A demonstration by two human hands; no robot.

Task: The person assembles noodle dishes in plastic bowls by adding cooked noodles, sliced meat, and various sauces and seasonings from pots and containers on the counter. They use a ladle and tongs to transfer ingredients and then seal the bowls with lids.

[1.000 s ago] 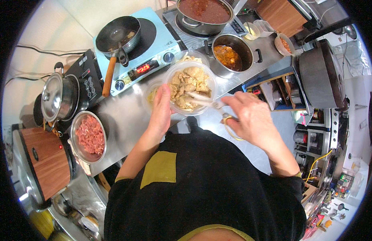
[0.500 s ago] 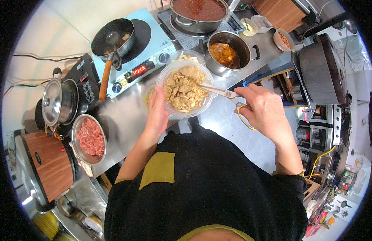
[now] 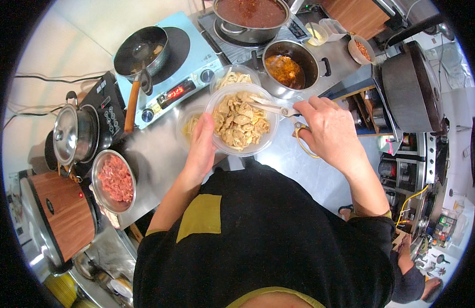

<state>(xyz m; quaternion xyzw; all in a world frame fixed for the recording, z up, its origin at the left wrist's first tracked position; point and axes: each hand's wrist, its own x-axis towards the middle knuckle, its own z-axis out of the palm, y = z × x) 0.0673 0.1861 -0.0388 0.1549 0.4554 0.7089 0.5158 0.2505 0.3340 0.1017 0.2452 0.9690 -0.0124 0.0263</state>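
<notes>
My left hand [image 3: 200,146] is closed round the left side of a clear plastic bowl [image 3: 273,131], thumb up along its wall. Cooked meat slices [image 3: 242,122] lie in it over pale noodles. My right hand [image 3: 331,132] grips a pair of scissors [image 3: 281,110], whose yellow-edged handle loop hangs below the fingers. The blades reach over the bowl's upper right rim and their tips are among the meat. Behind this bowl is a second clear bowl of noodles [image 3: 236,77]. A third clear bowl [image 3: 187,126] is partly hidden by my left hand.
A wok [image 3: 143,51] rests on a light-blue cooker [image 3: 196,43]. Past the bowls stand a pot of orange-red broth [image 3: 285,71] and a larger pot of red sauce [image 3: 253,13]. Raw meat fills a steel bowl [image 3: 116,179] at left, near a lidded pot [image 3: 67,134].
The scissors have shifted slightly up and left, their tips now nearer the bowl's far side. The bowl has moved a little downward and right. Another person's legs have appeared at the lower right.
</notes>
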